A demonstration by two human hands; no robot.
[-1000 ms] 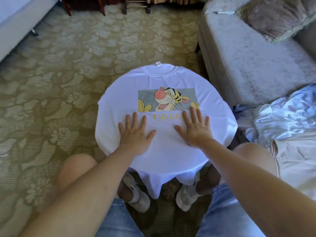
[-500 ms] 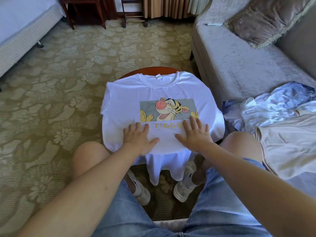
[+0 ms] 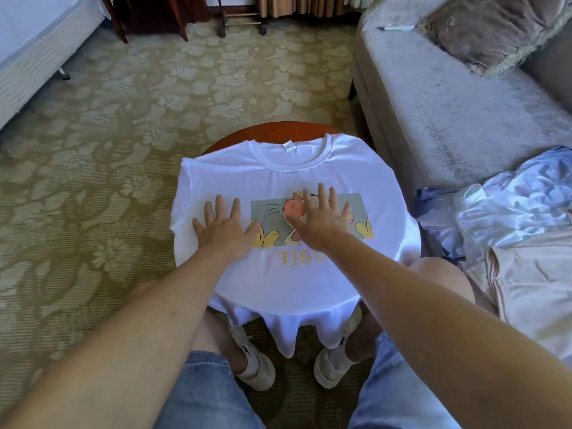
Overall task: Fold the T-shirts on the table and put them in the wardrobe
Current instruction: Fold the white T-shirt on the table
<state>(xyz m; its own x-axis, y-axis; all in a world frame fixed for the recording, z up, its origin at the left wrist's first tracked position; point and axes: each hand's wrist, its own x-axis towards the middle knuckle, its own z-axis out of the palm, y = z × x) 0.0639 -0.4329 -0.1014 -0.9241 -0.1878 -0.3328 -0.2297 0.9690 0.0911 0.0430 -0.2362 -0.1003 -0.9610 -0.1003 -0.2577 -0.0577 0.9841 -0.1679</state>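
Observation:
A white T-shirt (image 3: pixel 278 178) with a tiger cartoon print lies face up over a small round reddish wooden table (image 3: pixel 272 131), collar at the far side, hem hanging off the near edge. My left hand (image 3: pixel 224 226) lies flat with fingers spread on the shirt's left chest, beside the print. My right hand (image 3: pixel 318 216) presses flat on the print, covering the tiger's face. A heap of other clothes, light blue (image 3: pixel 507 205) and beige (image 3: pixel 538 292), lies on the sofa to the right. No wardrobe is in view.
A grey sofa (image 3: pixel 448 113) with a cushion (image 3: pixel 495 29) stands close on the right. Patterned carpet (image 3: pixel 123 134) spreads to the left and beyond the table. A bed's corner (image 3: pixel 34 51) is far left, dark furniture legs at the back. My knees flank the table.
Both hands have slid away from me up the shirt, from below the print to level with it. The shirt lies closer to me, baring the table's far edge.

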